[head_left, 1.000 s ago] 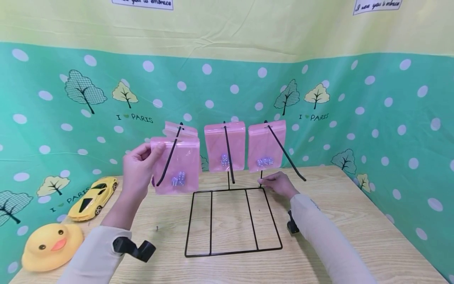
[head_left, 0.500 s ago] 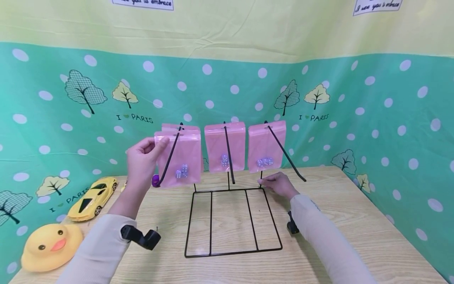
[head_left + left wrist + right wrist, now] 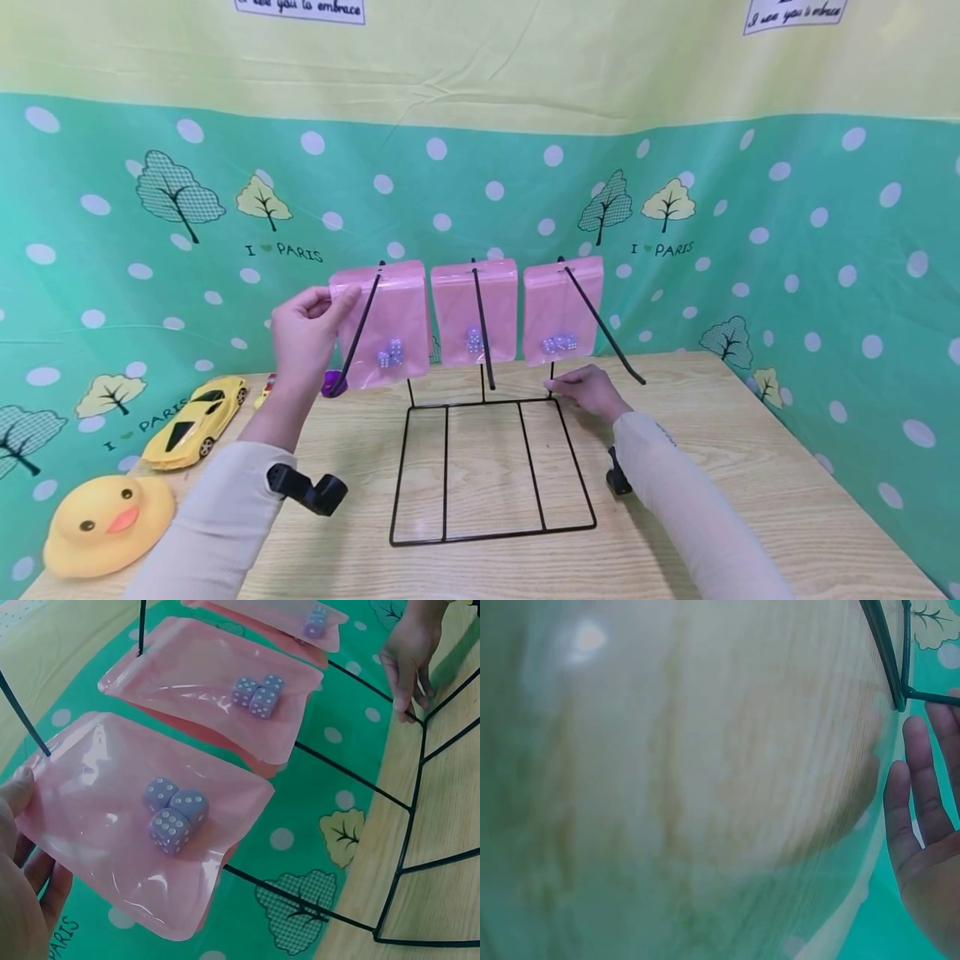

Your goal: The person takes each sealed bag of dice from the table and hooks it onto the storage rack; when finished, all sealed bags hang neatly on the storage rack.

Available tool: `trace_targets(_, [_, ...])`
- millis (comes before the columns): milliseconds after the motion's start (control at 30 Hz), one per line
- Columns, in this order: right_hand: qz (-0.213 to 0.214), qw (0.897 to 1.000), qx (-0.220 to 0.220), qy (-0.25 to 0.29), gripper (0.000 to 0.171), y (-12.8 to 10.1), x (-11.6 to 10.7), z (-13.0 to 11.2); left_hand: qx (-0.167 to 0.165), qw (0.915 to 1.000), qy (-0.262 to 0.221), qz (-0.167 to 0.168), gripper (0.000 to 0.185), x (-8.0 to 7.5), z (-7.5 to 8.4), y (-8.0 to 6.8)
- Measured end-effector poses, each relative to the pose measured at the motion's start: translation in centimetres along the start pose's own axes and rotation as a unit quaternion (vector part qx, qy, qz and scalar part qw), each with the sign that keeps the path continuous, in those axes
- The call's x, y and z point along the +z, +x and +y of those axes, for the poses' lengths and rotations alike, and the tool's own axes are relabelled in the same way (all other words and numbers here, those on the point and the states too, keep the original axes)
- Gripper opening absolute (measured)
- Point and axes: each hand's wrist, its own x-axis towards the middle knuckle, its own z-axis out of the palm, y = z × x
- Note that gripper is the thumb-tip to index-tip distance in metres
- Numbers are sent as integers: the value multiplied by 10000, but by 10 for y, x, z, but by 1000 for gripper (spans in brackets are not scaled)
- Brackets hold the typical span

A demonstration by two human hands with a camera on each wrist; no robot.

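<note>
My left hand (image 3: 303,329) pinches the upper left edge of a pink zip bag (image 3: 397,312) with several purple dice inside. This bag (image 3: 90,787) hangs on the left hook of a black wire rack (image 3: 495,535), the hook passing through its top strip; behind it another pink bag is almost wholly hidden. On the middle hook hangs a second pink bag (image 3: 453,308) with dice, and on the right hook a third pink bag (image 3: 546,312). My right hand (image 3: 592,390) holds the rack's right upright with thumb and finger, near the base; its other fingers (image 3: 922,772) are fairly straight.
At the left of the wooden table (image 3: 720,467) are a yellow toy car (image 3: 197,421) and a yellow rubber duck (image 3: 105,525). Behind my left wrist are a purple object (image 3: 333,383) and a small red-and-yellow object (image 3: 266,388). A patterned cloth backdrop (image 3: 420,200) surrounds the table.
My left hand has pushed the front bag back and up along the left hook, up against the bag behind, which it now covers. My right hand has stayed on the upright.
</note>
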Motion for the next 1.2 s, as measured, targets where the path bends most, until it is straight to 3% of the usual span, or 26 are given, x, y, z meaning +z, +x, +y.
trace_targets(300, [5, 10000, 12, 1, 31, -2, 0, -2, 292, 9984, 434, 233, 32, 3, 4, -2])
trace_targets(700, [-8, 10000, 43, -37, 30, 0, 0, -2, 124, 9898, 1319, 523, 48, 5, 8, -2])
trace_targets(900, [-16, 10000, 38, -37, 30, 0, 0, -1, 96, 9816, 1819, 571, 53, 5, 10, -2])
trace_targets(1067, [-14, 9999, 98, -17, 31, 0, -1, -2, 200, 9700, 2344, 617, 59, 4, 10, -2])
trace_targets(1200, [7, 10000, 68, -25, 31, 1, 0, 0, 154, 9668, 2486, 573, 64, 4, 8, -3])
